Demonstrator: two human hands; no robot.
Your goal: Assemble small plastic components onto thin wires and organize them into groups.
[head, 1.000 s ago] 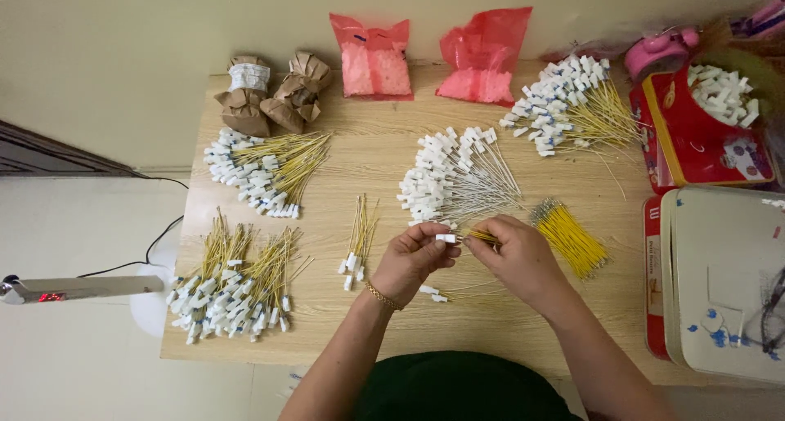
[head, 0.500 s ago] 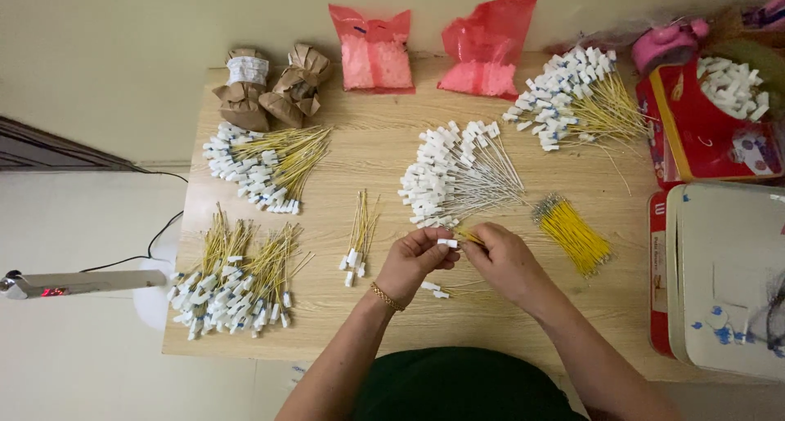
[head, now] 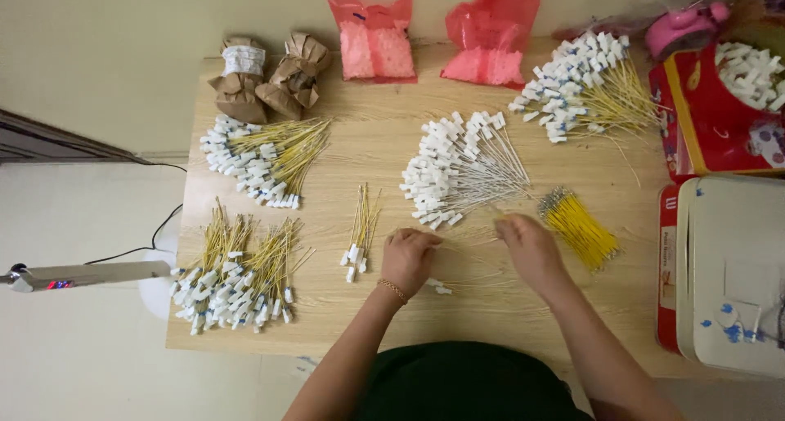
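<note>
On the wooden bench [head: 343, 315], the left hand [head: 407, 260] rests curled into a loose fist beside a small bundle of yellow wires [head: 360, 233]. Whether it pinches anything, I cannot tell. The right hand [head: 527, 249], fingers drawn together, touches the white-tipped wire heap [head: 458, 172]; its grip is blurred.

On the wooden surface [head: 384, 155], a fan-shaped heap of white-tagged grey wires [head: 458, 169] lies in the middle; just below it the left hand [head: 407, 259] rests curled with its fingers [head: 421, 241] closed, a gold bracelet at the wrist, while the right hand [head: 530, 245] reaches up toward the heap's lower right edge. Right of the heap lies a bundle of plain yellow wires [head: 579, 227], and left of it a small bunch of tagged yellow wires [head: 360, 231]. Two red plastic bags [head: 372, 37] stand above the heap at the surface's far edge.
</note>
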